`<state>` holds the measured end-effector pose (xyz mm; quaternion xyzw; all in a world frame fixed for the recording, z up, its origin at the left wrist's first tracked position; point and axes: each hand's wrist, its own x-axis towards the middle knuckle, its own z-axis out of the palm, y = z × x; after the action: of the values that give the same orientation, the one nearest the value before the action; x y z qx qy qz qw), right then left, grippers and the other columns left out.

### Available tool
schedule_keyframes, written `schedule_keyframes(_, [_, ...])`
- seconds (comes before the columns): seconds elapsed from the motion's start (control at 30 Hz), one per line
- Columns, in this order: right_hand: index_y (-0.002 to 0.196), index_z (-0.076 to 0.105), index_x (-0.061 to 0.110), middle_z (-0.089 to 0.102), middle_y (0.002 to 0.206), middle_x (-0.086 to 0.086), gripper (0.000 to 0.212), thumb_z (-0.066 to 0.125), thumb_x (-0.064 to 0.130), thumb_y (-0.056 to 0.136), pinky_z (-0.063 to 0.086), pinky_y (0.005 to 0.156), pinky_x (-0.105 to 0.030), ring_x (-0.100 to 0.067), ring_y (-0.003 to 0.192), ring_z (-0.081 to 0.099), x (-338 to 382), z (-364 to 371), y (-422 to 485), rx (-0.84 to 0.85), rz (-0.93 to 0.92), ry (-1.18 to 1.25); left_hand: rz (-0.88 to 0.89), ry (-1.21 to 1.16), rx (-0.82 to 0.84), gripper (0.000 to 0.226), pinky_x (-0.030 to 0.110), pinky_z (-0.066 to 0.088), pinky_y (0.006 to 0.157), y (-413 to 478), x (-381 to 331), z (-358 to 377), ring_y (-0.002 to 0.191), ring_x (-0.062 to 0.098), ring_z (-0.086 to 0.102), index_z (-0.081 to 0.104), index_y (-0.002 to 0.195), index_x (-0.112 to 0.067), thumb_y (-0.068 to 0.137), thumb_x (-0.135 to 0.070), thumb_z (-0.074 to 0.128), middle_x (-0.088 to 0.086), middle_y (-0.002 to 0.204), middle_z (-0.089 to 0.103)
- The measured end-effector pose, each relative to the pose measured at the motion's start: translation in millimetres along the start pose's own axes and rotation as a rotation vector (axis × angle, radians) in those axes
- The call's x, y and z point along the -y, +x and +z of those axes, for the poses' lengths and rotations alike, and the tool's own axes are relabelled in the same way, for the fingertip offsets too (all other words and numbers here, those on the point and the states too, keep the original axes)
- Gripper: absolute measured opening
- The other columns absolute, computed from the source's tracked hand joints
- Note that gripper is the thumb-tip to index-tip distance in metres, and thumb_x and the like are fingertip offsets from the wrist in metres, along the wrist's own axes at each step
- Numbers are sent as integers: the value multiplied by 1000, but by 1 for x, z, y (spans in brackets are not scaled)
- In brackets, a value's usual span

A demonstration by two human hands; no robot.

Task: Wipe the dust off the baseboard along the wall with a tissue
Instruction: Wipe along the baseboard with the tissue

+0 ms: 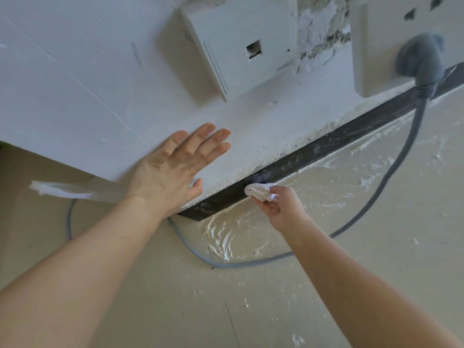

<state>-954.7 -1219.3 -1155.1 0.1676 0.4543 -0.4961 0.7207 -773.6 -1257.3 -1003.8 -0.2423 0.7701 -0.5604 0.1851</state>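
Wall (75, 84): white, cracked and flaking near its foot; fills the frame from 9 o'clock round to 1 o'clock
Floor (376, 222): pale, smeared with white powder thickest just under the strip; takes up 3 to 8 o'clock
Baseboard (313, 151): dark strip where wall meets floor, running from its cut end at 7 o'clock of centre up toward 2 o'clock; white streaks and specks show along most of it
Cable (391, 169): grey, drops from the plug (419, 56) at 2 o'clock, crosses in front of the baseboard and loops over the floor toward 7 o'clock
Left hand (173, 169): flat on the wall at 9 o'clock of centre, fingers straight and spread, holding nothing, seemingly a brace
Right hand (281, 207): at 4 o'clock of the left hand, fingers pinching the wad
Tissue (259, 192): white, bunched, pressed against the baseboard face near its 7 o'clock end
Step in hand: the wiping stroke itself, judged to be early, since the long stretch toward 2 o'clock looks dusty
Next move: probably a slide of the tissue along the strip toward 2 o'clock with steady pressure on the face and top edge; near the plug the cable lies across the path and likely needs lifting or working around; the wad may need refolding to a clean side
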Motion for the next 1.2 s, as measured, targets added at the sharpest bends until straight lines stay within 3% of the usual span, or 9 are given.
schedule_keyframes(0.1, [120, 56, -6, 67, 105, -25, 33, 50, 6, 90, 61, 72, -37, -32, 82, 70, 10, -14, -16, -42, -47, 116, -3, 9, 15, 78, 44, -21, 108, 0, -1, -1, 136, 31, -35, -16, 149, -21, 88, -55, 20, 7, 152, -30])
schedule_keyframes(0.23, [117, 57, -5, 69, 102, -27, 30, 52, 6, 89, 60, 65, -36, -34, 86, 70, -43, 1, -25, 14, 187, -207, -13, 6, 30, 81, 44, -21, 109, 0, -2, -1, 136, 31, -34, -16, 149, -22, 87, -56, 23, 7, 152, -30])
schedule_keyframes(0.33, [116, 58, -6, 67, 109, -26, 27, 52, 7, 93, 58, 66, -35, -34, 95, 68, -68, 25, -19, 76, 253, -254, -43, 1, 69, 83, 46, -21, 109, 2, -6, -7, 135, 32, -36, -17, 148, -21, 86, -59, 23, 8, 151, -33])
schedule_keyframes(0.5, [109, 58, -8, 66, 108, -26, 21, 50, 2, 92, 58, 66, -36, -34, 89, 67, -19, 37, -5, -17, 176, -171, -221, -138, 191, 83, 46, -20, 110, 6, -36, -27, 135, 32, -36, -20, 147, -18, 89, -60, 20, 9, 150, -35])
schedule_keyframes(0.63, [105, 51, -6, 60, 112, -28, 12, 47, -1, 95, 56, 84, -41, -38, 105, 64, 41, 20, -15, -77, 94, -143, -373, -319, 164, 75, 42, -10, 114, 10, -60, -31, 139, 28, -29, -7, 151, -16, 93, -54, 22, 10, 153, -27])
schedule_keyframes(0.8, [124, 51, -2, 62, 112, -26, 32, 50, 7, 93, 61, 66, -38, -34, 89, 69, 70, -15, -23, -68, -97, 9, -467, -376, 124, 72, 41, -6, 115, 13, -73, -27, 139, 28, -28, -3, 151, -13, 96, -48, 29, 11, 152, -28])
schedule_keyframes(0.9, [120, 52, 3, 60, 114, -23, 29, 50, 12, 93, 61, 70, -38, -33, 90, 68, 44, -21, -26, -100, -40, -91, -430, -284, 77, 76, 39, -7, 115, 6, -69, -15, 140, 28, -26, -3, 151, -16, 96, -41, 43, 11, 152, -28])
schedule_keyframes(1.0, [117, 53, -2, 62, 114, -27, 30, 52, 8, 89, 60, 64, -37, -34, 89, 69, -8, -11, -26, 11, 140, -325, -373, -182, 47, 87, 37, -9, 115, -1, -62, -5, 142, 26, -23, -1, 151, -20, 90, -35, 58, 7, 154, -24])
schedule_keyframes(1.2, [117, 57, -2, 65, 104, -19, 29, 58, 10, 90, 58, 66, -32, -26, 80, 65, -83, 14, -21, 126, 266, -515, -275, -211, -19, 67, 37, -5, 115, -5, -50, 1, 142, 23, -23, -2, 151, -19, 97, -12, 36, 5, 155, -23])
